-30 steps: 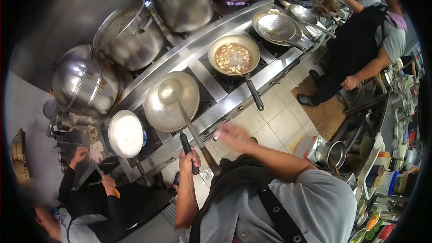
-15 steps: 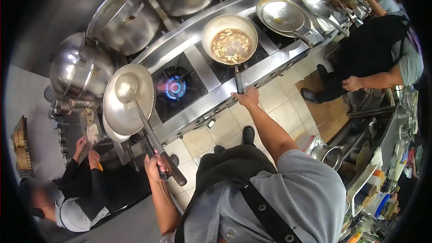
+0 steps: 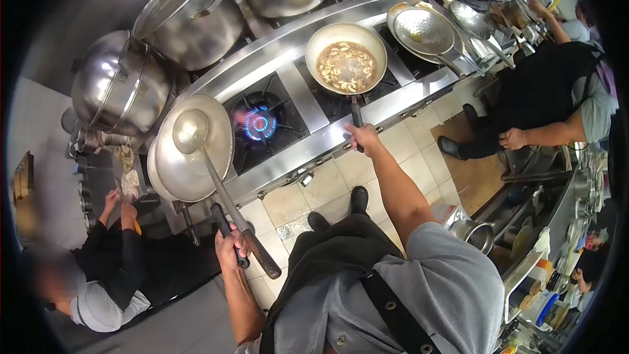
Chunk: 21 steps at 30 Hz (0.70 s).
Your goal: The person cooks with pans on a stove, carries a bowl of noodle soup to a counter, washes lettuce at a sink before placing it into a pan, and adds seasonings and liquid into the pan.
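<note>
My left hand is wrapped round the black handle of a wide steel pan. The pan is left of a lit burner, over another pan. A large ladle rests in it, its long handle running down past my left fingers; whether they also press on it I cannot tell. My right hand grips the dark handle of a light-coloured frying pan on the neighbouring burner. Brown liquid with sliced pieces, possibly mushrooms, fills its bottom.
Big steel pots stand along the back. A perforated skimmer lies over pans at the right of the stove. One co-worker's hands handle food at the left; another person in a black apron stands at the right.
The view has shifted slightly, so the stove and pans sit further right. Both hands keep their holds. The steel pan and ladle have turned a little, and more of the pan beneath shows at the left.
</note>
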### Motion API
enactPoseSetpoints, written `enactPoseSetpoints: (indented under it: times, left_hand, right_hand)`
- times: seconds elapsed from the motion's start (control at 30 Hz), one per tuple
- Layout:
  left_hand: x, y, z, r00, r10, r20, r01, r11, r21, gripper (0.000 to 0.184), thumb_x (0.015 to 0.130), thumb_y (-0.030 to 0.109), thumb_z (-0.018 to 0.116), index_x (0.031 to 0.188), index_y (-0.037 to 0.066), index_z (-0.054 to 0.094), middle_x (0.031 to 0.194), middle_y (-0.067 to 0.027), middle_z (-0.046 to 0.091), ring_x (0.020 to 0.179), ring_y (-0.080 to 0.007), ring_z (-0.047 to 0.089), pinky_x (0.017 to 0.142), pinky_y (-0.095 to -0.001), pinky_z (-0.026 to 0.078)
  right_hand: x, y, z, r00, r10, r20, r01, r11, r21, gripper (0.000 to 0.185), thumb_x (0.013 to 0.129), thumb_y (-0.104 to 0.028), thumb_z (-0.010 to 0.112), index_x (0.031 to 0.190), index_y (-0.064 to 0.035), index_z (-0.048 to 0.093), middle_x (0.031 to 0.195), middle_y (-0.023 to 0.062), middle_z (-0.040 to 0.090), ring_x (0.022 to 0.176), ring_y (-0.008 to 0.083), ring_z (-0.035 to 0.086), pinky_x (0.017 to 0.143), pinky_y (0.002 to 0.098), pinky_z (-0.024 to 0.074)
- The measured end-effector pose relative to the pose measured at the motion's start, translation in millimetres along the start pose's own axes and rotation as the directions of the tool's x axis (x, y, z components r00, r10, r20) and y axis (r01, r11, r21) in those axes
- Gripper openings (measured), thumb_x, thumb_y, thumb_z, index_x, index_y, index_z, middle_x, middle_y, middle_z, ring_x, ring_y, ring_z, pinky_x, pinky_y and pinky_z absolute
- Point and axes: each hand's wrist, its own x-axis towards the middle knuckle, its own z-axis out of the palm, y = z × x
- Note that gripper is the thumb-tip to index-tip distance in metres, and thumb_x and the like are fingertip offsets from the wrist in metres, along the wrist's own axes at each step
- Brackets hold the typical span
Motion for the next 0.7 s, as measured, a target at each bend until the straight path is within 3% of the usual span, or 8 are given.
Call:
enactPoseSetpoints:
  times: [0.03,0.1,0.13,0.27,0.37,0.43,0.6,0.7]
  left_hand:
    - [-0.2,-1.2,0.6,1.0,0.005,0.001,-0.005,1.0,-0.008,0.01,0.083,0.006,0.051,0.093,0.005,0.047,0.053,-0.0016,0.043,0.032,-0.012,0.039,0.03,-0.0262,0.035]
    - [0.2,-1.6,1.2,1.0,-0.005,0.011,0.005,0.999,-0.033,0.01,0.083,0.005,0.051,0.093,0.005,0.047,0.053,-0.0015,0.043,0.032,-0.0118,0.039,0.03,-0.0263,0.035]
    - [0.5,-0.8,1.4,1.0,-0.003,0.013,0.003,1.0,-0.027,0.01,0.083,0.004,0.05,0.093,0.004,0.047,0.053,-0.002,0.043,0.033,-0.012,0.039,0.03,-0.0263,0.034]
    - [2.4,2.9,0.9,1.0,-0.003,0.023,0.004,0.999,-0.046,0.011,0.083,0.004,0.05,0.093,0.004,0.047,0.053,-0.0025,0.043,0.033,-0.0124,0.039,0.03,-0.0263,0.034]
    - [7.1,9.9,-0.3,1.0,-0.009,0.019,0.009,1.0,-0.019,0.011,0.083,0.003,0.049,0.093,0.004,0.047,0.053,-0.0029,0.043,0.033,-0.0131,0.039,0.03,-0.0266,0.033]
    - [11.8,15.1,-1.0,0.998,0.001,0.065,0.001,1.0,-0.026,0.012,0.082,0.001,0.047,0.094,0.004,0.046,0.053,-0.0034,0.042,0.033,-0.0137,0.04,0.031,-0.0266,0.032]
    - [19.5,30.1,-1.3,0.995,-0.007,0.095,0.009,1.0,-0.017,0.013,0.082,0.0,0.046,0.094,0.004,0.046,0.054,-0.0035,0.043,0.034,-0.0134,0.039,0.031,-0.0265,0.03]
    - [19.9,41.4,6.9,0.997,-0.019,0.076,0.018,1.0,0.004,0.012,0.082,0.0,0.047,0.093,0.005,0.046,0.054,-0.003,0.043,0.035,-0.0128,0.04,0.032,-0.026,0.031]
  right_hand:
    - [0.2,5.4,-0.3,1.0,-0.007,0.001,0.007,1.0,-0.006,0.025,0.077,-0.013,0.071,0.086,0.0039,0.054,0.063,0.0107,0.059,0.04,0.0154,0.049,0.035,0.0307,0.0395]
    - [2.2,21.8,-2.1,0.983,-0.175,-0.056,0.165,0.975,-0.147,0.026,0.077,-0.014,0.072,0.081,0.0037,0.054,0.059,0.0099,0.057,0.036,0.0152,0.046,0.033,0.0308,0.0362]
    - [-1.6,26.0,-1.0,0.97,-0.217,-0.113,0.191,0.96,-0.203,0.026,0.08,-0.017,0.072,0.07,-0.0012,0.054,0.049,0.0036,0.047,0.035,0.013,0.043,0.033,0.0294,0.0344]
    - [-5.5,35.2,-11.4,0.968,-0.235,-0.088,0.22,0.963,-0.153,0.022,0.08,-0.013,0.071,0.071,-0.0027,0.054,0.048,0.0026,0.046,0.034,0.0126,0.042,0.032,0.0293,0.0338]
    - [-3.8,41.0,-12.5,0.964,-0.252,-0.08,0.23,0.949,-0.218,0.022,0.081,-0.012,0.07,0.07,-0.0047,0.052,0.05,0.002,0.046,0.034,0.0117,0.041,0.032,0.0285,0.0323]
    - [-15.2,40.5,-8.4,0.955,-0.261,-0.137,0.24,0.958,-0.157,0.024,0.08,-0.012,0.071,0.068,-0.0054,0.051,0.05,0.0014,0.045,0.034,0.0109,0.04,0.031,0.0282,0.0313]
    - [-30.4,51.0,-1.1,0.97,-0.24,-0.028,0.232,0.958,-0.167,0.018,0.08,-0.011,0.07,0.081,-0.0014,0.055,0.05,-0.0006,0.043,0.034,0.0102,0.039,0.032,0.0278,0.0315]
    - [-54.7,48.4,16.4,0.967,-0.255,0.001,0.252,0.955,-0.157,0.02,0.08,-0.011,0.071,0.079,-0.0018,0.053,0.049,-0.0006,0.043,0.034,0.01,0.039,0.032,0.0273,0.0317]
